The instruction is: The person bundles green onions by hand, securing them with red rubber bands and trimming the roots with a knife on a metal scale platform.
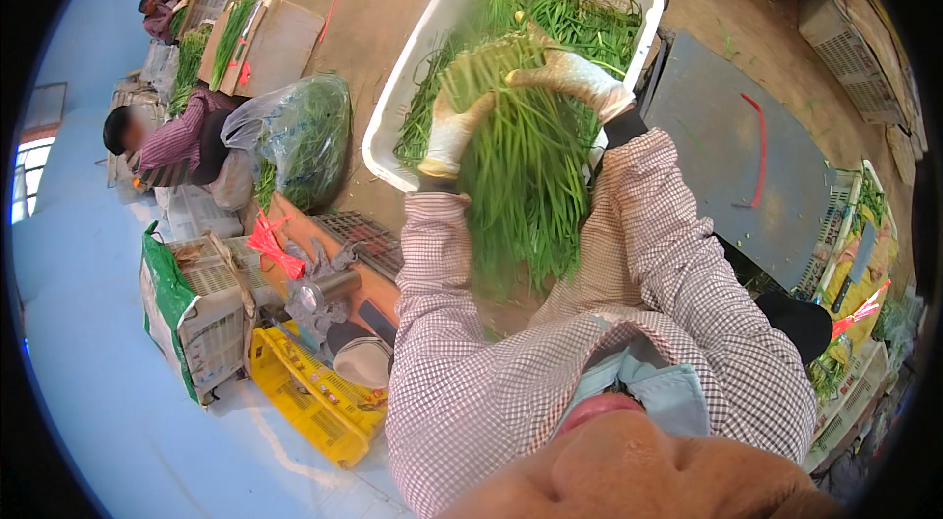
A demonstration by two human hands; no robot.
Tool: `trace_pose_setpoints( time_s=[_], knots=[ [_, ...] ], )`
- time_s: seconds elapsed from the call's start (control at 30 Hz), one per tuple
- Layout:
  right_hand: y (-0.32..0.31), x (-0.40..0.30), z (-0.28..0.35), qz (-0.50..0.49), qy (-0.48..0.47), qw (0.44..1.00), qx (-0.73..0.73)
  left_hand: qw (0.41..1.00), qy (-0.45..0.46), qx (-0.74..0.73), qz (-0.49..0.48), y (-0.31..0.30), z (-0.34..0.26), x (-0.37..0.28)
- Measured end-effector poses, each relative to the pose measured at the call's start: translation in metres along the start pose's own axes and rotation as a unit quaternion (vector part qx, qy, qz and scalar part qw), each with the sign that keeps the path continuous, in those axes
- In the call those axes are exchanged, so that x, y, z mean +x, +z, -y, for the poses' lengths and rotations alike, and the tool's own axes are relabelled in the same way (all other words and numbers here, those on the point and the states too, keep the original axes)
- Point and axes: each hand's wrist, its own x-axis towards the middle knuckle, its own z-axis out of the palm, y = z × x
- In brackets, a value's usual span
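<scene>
My left hand (451, 132), in a white glove with yellowed fingers, grips one side of a bunch of long green chives (527, 184). My right hand (578, 77), gloved alike, holds the other side near the bunch's upper end. The leaves hang down towards my lap, and motion blurs them at the left. Beneath and beyond the hands stands a white plastic crate (420, 40) with more loose chives (604, 25) in it. The bunch hides part of the crate's near rim.
At right, a grey board (722, 121) bears a red strip (761, 151). Farther right lies a knife (858, 261). At left are a plastic bag of greens (309, 136), red ties (276, 243), a yellow crate (317, 401) and a co-worker (173, 136); another person (158, 14) sits farther back.
</scene>
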Motion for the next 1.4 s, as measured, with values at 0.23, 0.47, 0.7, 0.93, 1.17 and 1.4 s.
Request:
trace_pose_setpoints(
  time_s=[0.23, 0.47, 0.7, 0.93, 1.17, 1.4],
  knots=[
    [0.005, 0.019, -0.025, -0.084, 0.064, 0.994, 0.004, 0.998, -0.047, -0.034, -0.037, 0.016, 0.011, 0.014],
    [0.012, 0.018, -0.031, -0.132, 0.092, 0.981, 0.11, 0.924, -0.173, 0.252, -0.229, -0.08, 0.134, 0.044],
    [0.0, 0.019, -0.062, -0.083, 0.05, 0.975, 0.201, 0.974, -0.06, 0.202, -0.084, 0.031, 0.025, 0.043],
    [0.018, 0.014, -0.047, -0.105, -0.038, 0.994, -0.01, 0.99, 0.081, 0.107, -0.05, 0.055, 0.082, 0.039],
    [0.013, 0.023, -0.057, -0.134, 0.0, 0.986, 0.101, 0.988, -0.038, 0.06, -0.141, 0.042, 0.034, 0.028],
    [0.022, 0.003, -0.036, -0.201, 0.039, 0.963, 0.174, 0.922, -0.055, -0.104, -0.368, -0.026, 0.133, 0.056]
  ],
)
